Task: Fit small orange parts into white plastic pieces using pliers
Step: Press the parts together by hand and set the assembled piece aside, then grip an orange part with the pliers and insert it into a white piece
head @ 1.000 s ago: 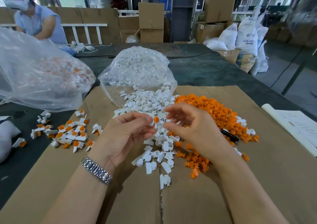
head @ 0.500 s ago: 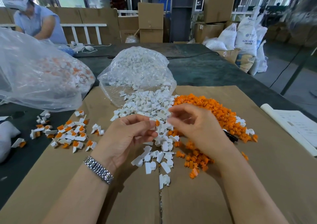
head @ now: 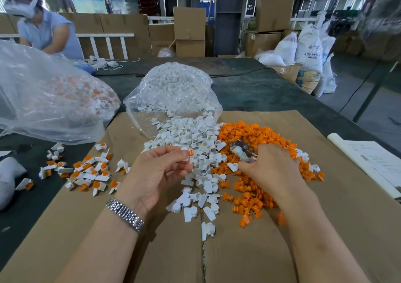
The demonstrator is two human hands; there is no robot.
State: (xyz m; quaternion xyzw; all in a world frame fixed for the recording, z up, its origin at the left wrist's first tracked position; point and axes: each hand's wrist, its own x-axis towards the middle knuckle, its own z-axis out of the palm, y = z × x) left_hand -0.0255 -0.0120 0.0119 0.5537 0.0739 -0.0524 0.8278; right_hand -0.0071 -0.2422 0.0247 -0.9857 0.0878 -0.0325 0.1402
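My left hand (head: 158, 174) pinches a white plastic piece with an orange part in it (head: 189, 154) between thumb and fingertips, above the pile of loose white pieces (head: 195, 144). To the right, my right hand (head: 271, 167) grips the pliers (head: 242, 150); their blurred metal jaws point up and left over the heap of orange parts (head: 256, 135). More orange parts (head: 245, 198) and white pieces (head: 201, 204) lie scattered on the brown cardboard (head: 238, 256) between my forearms.
Finished white-and-orange pieces (head: 86, 172) lie at the left of the cardboard. A clear bag of white pieces (head: 173, 87) lies open behind the pile; a bigger clear bag (head: 43, 92) sits far left. Paper (head: 373, 163) lies at right. Another person (head: 43, 29) works at the back left.
My right hand moved right, away from my left hand, and took up the pliers from the orange heap. My left hand still holds the piece with the orange part.
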